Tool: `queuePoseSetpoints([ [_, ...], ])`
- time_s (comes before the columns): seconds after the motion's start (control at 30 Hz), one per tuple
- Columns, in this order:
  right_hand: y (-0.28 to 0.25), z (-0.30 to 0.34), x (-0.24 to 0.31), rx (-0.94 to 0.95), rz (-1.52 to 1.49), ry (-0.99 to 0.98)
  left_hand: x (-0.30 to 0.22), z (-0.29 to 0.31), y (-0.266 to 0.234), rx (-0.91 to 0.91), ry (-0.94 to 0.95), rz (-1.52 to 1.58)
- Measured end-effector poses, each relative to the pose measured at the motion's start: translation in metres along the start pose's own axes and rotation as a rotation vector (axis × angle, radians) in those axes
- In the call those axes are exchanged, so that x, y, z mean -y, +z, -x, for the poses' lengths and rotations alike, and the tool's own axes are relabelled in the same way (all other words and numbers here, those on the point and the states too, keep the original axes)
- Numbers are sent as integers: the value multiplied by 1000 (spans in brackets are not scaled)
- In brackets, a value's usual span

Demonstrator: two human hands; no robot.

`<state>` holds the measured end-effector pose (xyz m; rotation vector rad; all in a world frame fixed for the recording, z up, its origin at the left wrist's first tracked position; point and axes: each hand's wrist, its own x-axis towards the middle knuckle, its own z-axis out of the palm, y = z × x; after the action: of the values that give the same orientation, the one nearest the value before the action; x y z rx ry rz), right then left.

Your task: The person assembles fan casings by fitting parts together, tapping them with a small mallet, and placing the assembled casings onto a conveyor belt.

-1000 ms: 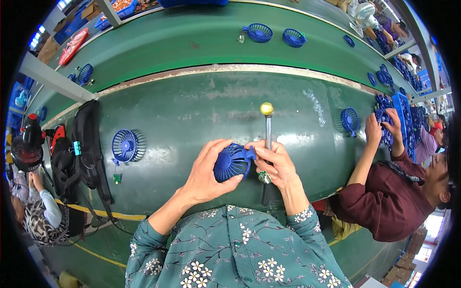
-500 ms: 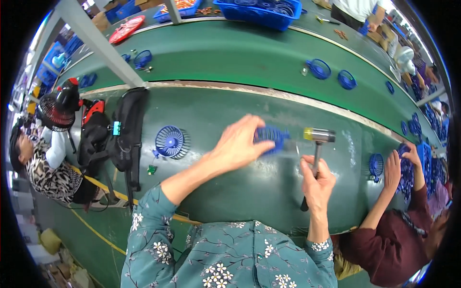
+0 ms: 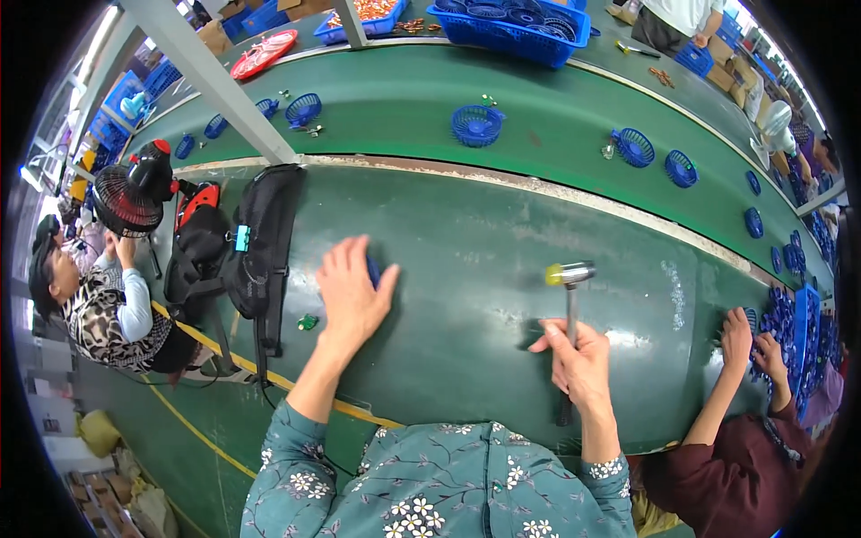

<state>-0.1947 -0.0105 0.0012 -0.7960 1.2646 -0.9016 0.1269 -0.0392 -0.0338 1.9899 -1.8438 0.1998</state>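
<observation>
My left hand (image 3: 352, 291) is over a round blue plastic basket (image 3: 373, 272), with thumb and fingers about it. Most of that basket is hidden under the hand; only a blue piece shows between index finger and thumb. Beside the wrist, a small green part (image 3: 308, 322) lies on the green table (image 3: 448, 359). My right hand (image 3: 578, 363) grips a small hammer (image 3: 571, 300) by its handle, head up, with one yellow face and one metallic end. On the belt beyond the table sits a blue slotted basket (image 3: 476, 125) with a small green and white part behind it.
More blue baskets (image 3: 634, 147) lie along the green conveyor belt (image 3: 386, 99). A black backpack (image 3: 260, 251) and a fan (image 3: 130, 197) stand at the left. A co-worker's hands (image 3: 752, 345) are at a blue pile on the right. A grey post (image 3: 211, 81) rises at the back left.
My left hand has let go of the basket it held, which is now on the belt, and moved left onto the basket lying on the table. The hammer stays in my right hand.
</observation>
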Motion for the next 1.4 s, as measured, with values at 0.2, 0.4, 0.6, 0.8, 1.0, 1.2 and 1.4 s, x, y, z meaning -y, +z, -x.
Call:
queuePoseSetpoints([
  [0.2, 37, -3, -4, 165, 81, 107, -77, 33, -4, 134, -76, 760],
  [0.4, 43, 2, -2, 151, 393, 60, -125, 26, 7, 240, -515, 1474],
  [0.6, 4, -3, 13, 62, 216, -19, -103, 21, -7, 508, -543, 1402],
  [0.8, -18, -9, 26, 126, 132, -39, -109, 30, -18, 884, -429, 1324],
  [1.0, -24, -26, 37, 217, 201, 13, -117, 28, -19, 1270, -574, 1709],
  [1.2, -21, -36, 51, 214, 234, 9, -131, 26, -20, 1348, -591, 1857],
  [1.4, -7, -39, 55, 145, 398, -39, -143, 34, -26, 1240, -725, 1910],
])
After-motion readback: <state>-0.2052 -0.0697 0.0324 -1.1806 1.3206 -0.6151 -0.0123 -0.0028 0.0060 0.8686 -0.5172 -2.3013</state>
